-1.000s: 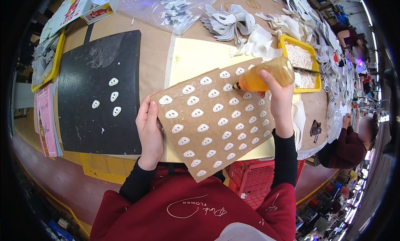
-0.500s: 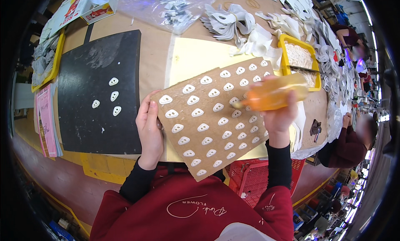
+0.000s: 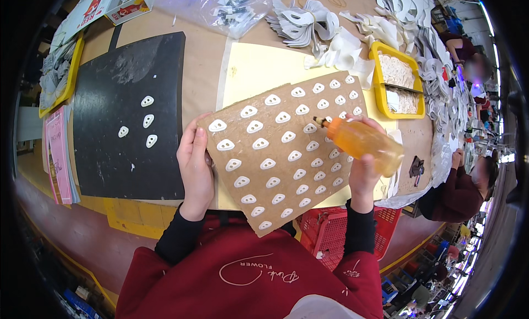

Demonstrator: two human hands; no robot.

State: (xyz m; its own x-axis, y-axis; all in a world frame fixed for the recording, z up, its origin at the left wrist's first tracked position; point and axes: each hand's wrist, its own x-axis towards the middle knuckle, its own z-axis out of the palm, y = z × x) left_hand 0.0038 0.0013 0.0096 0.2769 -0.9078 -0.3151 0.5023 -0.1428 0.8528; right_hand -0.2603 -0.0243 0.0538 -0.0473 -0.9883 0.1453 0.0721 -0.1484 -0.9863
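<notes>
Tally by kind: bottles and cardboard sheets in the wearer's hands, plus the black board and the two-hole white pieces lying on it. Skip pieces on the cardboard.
Bottle: 1, in the right hand
Cardboard sheet: 1, in the left hand
Black board: 1
White pieces on the black board: 4
Total: 7

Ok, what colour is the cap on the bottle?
The cap is orange, seen best in the head view.
</notes>
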